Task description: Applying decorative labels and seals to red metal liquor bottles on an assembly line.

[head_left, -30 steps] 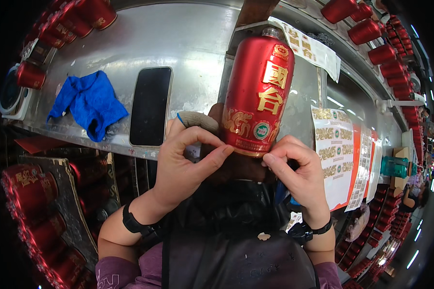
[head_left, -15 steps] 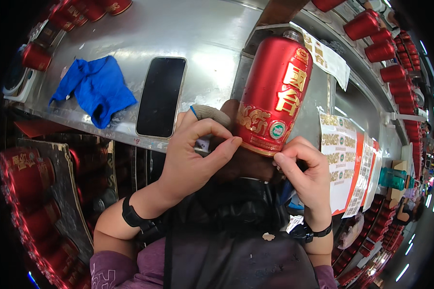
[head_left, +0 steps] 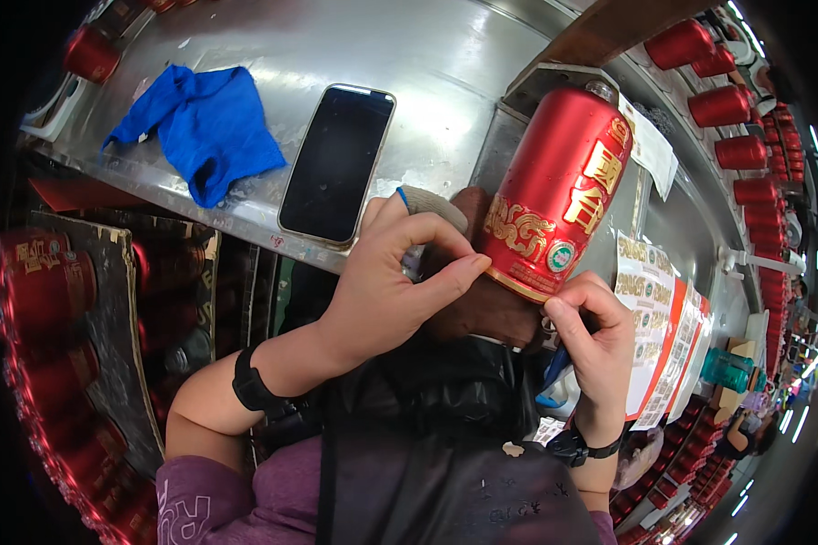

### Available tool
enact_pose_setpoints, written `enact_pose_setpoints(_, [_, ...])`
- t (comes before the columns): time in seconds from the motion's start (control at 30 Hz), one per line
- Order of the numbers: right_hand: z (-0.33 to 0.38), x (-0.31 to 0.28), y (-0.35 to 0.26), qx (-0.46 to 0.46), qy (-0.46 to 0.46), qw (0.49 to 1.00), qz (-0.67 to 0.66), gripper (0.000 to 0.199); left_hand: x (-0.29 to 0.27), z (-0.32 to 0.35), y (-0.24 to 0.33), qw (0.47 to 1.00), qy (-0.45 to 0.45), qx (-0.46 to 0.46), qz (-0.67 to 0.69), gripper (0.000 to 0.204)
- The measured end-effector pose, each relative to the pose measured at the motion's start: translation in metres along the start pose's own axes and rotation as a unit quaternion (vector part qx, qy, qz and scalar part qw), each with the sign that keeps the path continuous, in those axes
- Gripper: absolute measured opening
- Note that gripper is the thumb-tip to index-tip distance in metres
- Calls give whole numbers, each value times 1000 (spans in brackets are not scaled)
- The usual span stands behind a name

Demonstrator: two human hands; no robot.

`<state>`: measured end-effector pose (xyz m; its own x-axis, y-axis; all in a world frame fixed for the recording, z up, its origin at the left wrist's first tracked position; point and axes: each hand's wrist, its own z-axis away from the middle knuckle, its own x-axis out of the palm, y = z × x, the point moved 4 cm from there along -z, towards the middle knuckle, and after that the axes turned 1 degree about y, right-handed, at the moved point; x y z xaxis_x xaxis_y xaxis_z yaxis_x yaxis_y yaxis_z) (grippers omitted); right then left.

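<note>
A red bottle (head_left: 554, 182) with gold raised characters, a gold dragon band and a small green-and-white round seal lies tilted, its neck pointing away to the upper right. Its lower end rests by a brown cloth-like pad (head_left: 491, 313). My left hand (head_left: 400, 263) pinches thumb and forefinger together at the bottle's lower left edge; a grey knit finger sleeve (head_left: 434, 207) with a blue rim covers another finger. At the lower right edge, my right hand (head_left: 595, 331) also pinches. Whatever is between the fingertips is too small to make out.
Left on the metal bench (head_left: 427, 54) lie a dark phone (head_left: 338, 163) and a crumpled blue cloth (head_left: 204, 136). Sticker sheets (head_left: 650, 318) hang at the right. Red bottles (head_left: 54, 282) stand below left; more red containers (head_left: 686, 45) line the far right. A teal container (head_left: 729, 370) sits further right.
The whole view has shifted, so bottle and hands appear further right, and the cloth and phone higher. Both hands keep their pinches at the bottle's lower edge.
</note>
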<state>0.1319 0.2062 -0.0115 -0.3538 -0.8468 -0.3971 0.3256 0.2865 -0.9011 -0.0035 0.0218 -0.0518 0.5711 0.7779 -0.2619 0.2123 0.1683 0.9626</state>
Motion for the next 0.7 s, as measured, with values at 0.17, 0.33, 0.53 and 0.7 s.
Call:
enact_pose_setpoints(0.17, [-1, 1, -4, 19, 1, 1000, -17, 11, -2, -1, -6, 999, 18, 19, -30, 8])
enact_pose_setpoints(0.33, [0, -2, -5, 12, 4, 1000, 17, 10, -6, 0, -1, 994, 15, 69, -86, 51])
enact_pose_setpoints(0.53, [7, 0, -7, 40, 29, 999, 6, 10, 10, -5, -1, 984, -51, 119, -125, 81])
enact_pose_setpoints(0.7, [8, -7, -8, 41, 18, 998, 36, 9, 6, -7, 14, 973, -13, 174, -149, 69])
